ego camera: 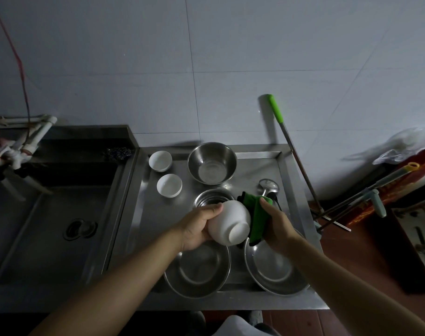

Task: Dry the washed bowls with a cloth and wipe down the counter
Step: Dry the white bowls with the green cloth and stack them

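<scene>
The left hand gripped a white bowl against the green cloth held by the right hand, while two white bowls beyond waited, the desk seemingly unwiped.

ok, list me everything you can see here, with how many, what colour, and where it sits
held bowl: 1, white, tipped, base toward the camera, over the counter
cloth: 1, green, against the held bowl's right side
small bowls: 2, white, upright, counter's back left
deep bowl: 1, steel, counter's back middle
nested bowls: steel, count unclear, behind the held bowl
wide basins: 2, steel, counter's front
ladle: 1, steel, right of the nested bowls
counter: 1, steel, centre
sink: 1, steel, left
scourer: 1, dark, sink's back ledge
pole: 1, green grip, leaning on the wall
left hand: holds the bowl
right hand: holds the cloth
</scene>
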A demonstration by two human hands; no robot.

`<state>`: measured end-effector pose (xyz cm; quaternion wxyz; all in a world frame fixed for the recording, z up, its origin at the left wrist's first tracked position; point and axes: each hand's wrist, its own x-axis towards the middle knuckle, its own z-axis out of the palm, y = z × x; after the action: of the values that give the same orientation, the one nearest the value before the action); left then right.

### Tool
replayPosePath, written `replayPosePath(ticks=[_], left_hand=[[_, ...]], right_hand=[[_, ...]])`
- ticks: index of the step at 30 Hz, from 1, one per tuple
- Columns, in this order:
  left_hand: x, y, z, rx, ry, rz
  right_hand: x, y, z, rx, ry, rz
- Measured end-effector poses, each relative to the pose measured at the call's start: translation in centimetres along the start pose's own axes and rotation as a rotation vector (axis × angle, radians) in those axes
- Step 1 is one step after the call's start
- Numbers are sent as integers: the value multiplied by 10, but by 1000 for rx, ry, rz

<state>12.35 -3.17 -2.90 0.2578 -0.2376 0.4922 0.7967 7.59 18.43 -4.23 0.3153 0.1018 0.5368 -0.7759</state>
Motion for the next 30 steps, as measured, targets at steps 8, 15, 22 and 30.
replayPosePath(ticks=[8, 15, 22, 30], left_hand=[[9, -9, 38, 87, 137, 177], [16, -15, 62, 200, 425, 272], [8, 10, 71, -509, 350, 113], [8, -4, 51, -602, 141, 85]], right_hand=[[1, 5, 22, -162, -34, -81], [6, 21, 39, -435, 48, -379], [11, 49, 38, -1063, 235, -1013], [-4, 44, 57, -172, 332, -447]])
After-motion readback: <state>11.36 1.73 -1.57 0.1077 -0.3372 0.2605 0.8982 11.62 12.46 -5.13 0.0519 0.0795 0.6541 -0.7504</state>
